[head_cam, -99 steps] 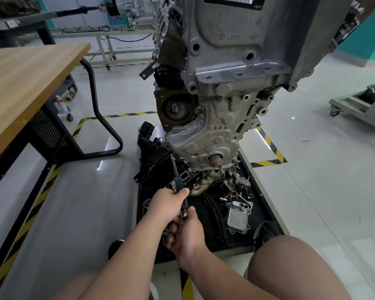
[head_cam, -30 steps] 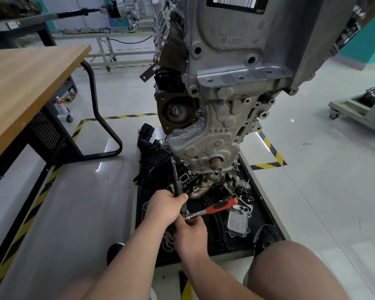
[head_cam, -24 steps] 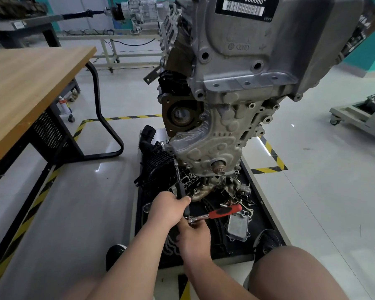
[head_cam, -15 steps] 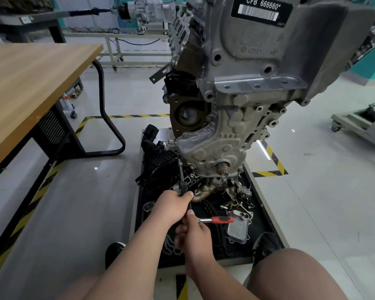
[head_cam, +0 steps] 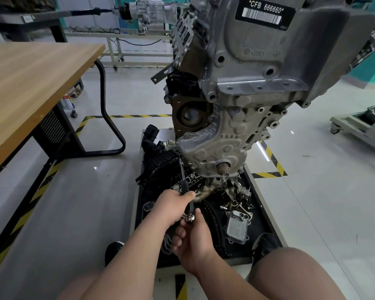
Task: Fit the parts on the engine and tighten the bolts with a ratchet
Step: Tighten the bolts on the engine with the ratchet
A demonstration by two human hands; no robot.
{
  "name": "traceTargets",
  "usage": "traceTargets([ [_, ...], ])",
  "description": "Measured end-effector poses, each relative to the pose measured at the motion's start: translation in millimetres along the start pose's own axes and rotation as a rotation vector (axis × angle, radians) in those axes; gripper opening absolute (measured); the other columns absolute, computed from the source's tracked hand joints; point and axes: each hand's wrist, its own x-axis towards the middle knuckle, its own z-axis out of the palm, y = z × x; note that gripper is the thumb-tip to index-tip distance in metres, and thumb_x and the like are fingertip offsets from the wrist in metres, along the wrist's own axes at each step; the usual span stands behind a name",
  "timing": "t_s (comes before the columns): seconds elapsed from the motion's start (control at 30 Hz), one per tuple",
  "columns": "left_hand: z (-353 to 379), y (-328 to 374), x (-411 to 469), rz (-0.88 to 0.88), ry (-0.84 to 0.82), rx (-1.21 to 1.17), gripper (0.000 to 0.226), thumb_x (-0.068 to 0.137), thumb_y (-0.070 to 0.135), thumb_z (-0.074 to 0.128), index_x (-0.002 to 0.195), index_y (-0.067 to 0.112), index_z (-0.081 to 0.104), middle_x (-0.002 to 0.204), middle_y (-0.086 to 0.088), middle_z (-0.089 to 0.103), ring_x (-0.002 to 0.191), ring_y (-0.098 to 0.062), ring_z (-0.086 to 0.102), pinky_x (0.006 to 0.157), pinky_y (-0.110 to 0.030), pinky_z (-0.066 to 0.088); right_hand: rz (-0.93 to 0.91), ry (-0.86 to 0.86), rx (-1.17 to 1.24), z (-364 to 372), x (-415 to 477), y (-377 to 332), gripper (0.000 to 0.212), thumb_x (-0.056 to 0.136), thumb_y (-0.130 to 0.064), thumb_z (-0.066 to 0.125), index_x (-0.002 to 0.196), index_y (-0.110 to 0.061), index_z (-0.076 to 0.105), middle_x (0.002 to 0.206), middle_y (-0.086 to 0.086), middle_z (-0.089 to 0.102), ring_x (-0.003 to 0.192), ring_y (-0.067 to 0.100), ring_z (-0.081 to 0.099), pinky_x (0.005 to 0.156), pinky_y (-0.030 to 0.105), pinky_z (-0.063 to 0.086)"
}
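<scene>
Left grip (head_cam: 171, 206), right grip (head_cam: 193, 241): bare. Forearms (head_cam: 128, 256) bare to the frame edge. Knees (head_cam: 290, 276) bare. Left shoe (head_cam: 113, 250), right shoe (head_cam: 266, 243): black, rounded toes.

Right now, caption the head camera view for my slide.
Left hand grips the extension bar running up to the engine while the right hand holds the ratchet at its base.

An engine (head_cam: 247, 94) is seen at twelve o'clock, above a black tray (head_cam: 262, 221) of loose parts. A long extension bar (head_cam: 183, 176) is gripped by the left hand (head_cam: 171, 204). At the bar's six o'clock end the ratchet (head_cam: 190, 217) is held in the curled right hand (head_cam: 195, 237). A wooden table (head_cam: 30, 83) is seen at ten o'clock.
</scene>
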Motion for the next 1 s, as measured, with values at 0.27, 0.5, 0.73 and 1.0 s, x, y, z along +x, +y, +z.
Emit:
traceTargets([
  [0.27,3,-1,1,0.009,0.036,0.014,0.047,0.087,0.043,0.063,0.055,0.014,0.047,0.032,0.010,0.036,0.024,-0.007,0.033,0.031,-0.012,0.022,-0.314,0.140,-0.401,-4,1,-2,0.047,0.102,-0.041,0.038,0.075,-0.005,0.053,0.053,0.001,0.052,0.036,0.016,0.044,0.039,0.020,0.033],
  [0.5,5,1,2,0.007,0.050,0.049,0.045,0.087,0.046,0.063,0.057,0.014,0.053,0.032,0.011,0.038,0.026,-0.003,0.036,0.038,-0.018,0.027,-0.428,0.135,-0.444,-3,-4,1,0.022,0.103,-0.030,0.043,0.102,-0.012,0.054,0.064,-0.001,0.058,0.045,0.012,0.051,0.044,0.023,0.041],
  [0.73,5,-2,3,0.010,0.081,0.028,0.039,0.084,0.047,0.066,0.068,0.011,0.066,0.039,0.007,0.051,0.036,-0.008,0.052,0.037,-0.015,0.032,-0.678,0.099,-0.820,-8,-7,12,0.032,0.101,-0.022,0.045,0.132,-0.029,0.040,0.109,-0.010,0.063,0.089,-0.002,0.062,0.072,0.011,0.045],
  [1.0,1,-3,5,0.024,0.105,0.067,0.052,0.084,0.049,0.066,0.050,0.015,0.047,0.032,0.008,0.042,0.027,-0.003,0.039,0.041,-0.020,0.029,-0.277,0.005,-0.280,1,-7,1,0.022,0.105,-0.022,0.035,0.101,-0.007,0.051,0.069,0.007,0.056,0.041,0.018,0.043,0.047,0.026,0.036],
])
